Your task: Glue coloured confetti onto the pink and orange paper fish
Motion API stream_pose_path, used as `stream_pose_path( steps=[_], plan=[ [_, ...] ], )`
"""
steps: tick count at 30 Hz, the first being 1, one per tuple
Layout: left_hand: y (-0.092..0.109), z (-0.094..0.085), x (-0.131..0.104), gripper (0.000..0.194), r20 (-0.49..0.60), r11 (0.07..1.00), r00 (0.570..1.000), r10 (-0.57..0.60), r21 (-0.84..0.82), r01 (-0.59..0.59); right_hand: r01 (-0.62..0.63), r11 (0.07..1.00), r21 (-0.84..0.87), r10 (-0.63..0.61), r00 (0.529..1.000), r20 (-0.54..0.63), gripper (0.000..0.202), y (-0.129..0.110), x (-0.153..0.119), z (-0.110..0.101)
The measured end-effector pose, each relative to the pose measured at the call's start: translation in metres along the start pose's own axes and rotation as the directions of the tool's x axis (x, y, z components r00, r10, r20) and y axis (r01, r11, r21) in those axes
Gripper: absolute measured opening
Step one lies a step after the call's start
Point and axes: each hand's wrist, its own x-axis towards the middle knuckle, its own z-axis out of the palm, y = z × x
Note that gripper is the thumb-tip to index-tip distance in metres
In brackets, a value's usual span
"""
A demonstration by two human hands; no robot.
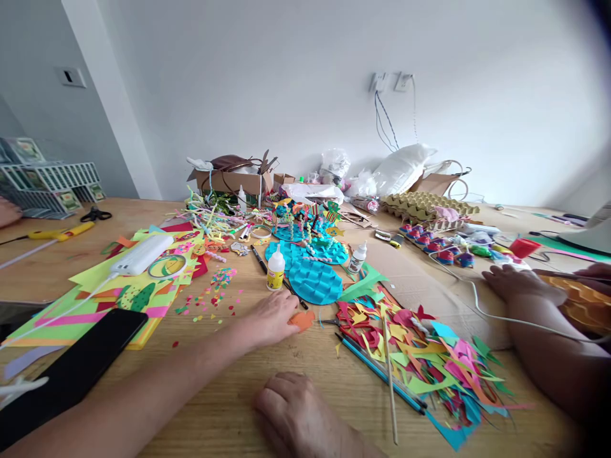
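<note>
Well, your right hand (pixel 298 410) rests curled on the desk (pixel 217 423); I cannot tell if its fingers hold anything. A bit farther, the orange paper (pixel 303 320) is at your left hand (pixel 274 318), low by the desk. Those fingers touch its edge, but I cannot tell if they pinch it. It looks thin, so likely light, bendy and easy to rip. Best hold its edge softly. Just past stands the glue (pixel 275 270).

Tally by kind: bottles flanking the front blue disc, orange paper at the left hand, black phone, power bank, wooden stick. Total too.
Bottles flanking the blue disc: 2
Orange paper at the left hand: 1
Black phone: 1
Power bank: 1
Wooden stick: 1
Total: 6
</note>
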Motion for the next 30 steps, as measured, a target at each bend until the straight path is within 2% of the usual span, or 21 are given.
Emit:
stream_pose_path(
  steps=[5,12,22,26,30],
  plan=[
    [0.002,0.013,0.010,0.021,-0.032,0.999,0.999,-0.035,0.037,0.036,-0.026,1.000,0.013,0.026,0.999,-0.033,0.013,0.003,-0.002,0.004],
    [0.008,0.016,0.013,0.011,-0.034,0.999,0.998,-0.046,0.009,0.047,-0.013,0.999,0.047,0.018,0.992,-0.124,0.014,0.004,-0.002,0.008],
    [0.003,0.015,0.006,0.010,-0.062,0.995,0.996,-0.059,-0.080,0.054,-0.057,0.993,0.099,0.065,0.995,-0.074,0.013,0.005,-0.003,0.006],
    [0.004,0.004,-0.009,0.009,-0.055,0.986,0.997,-0.061,-0.161,0.052,-0.150,0.970,0.192,0.163,0.985,-0.057,0.012,0.005,-0.004,-0.009],
    [0.007,-0.013,-0.034,0.013,-0.053,0.963,0.998,-0.045,-0.268,0.029,-0.314,0.902,0.296,0.355,0.930,-0.093,0.015,0.009,-0.002,-0.040]
  ],
)
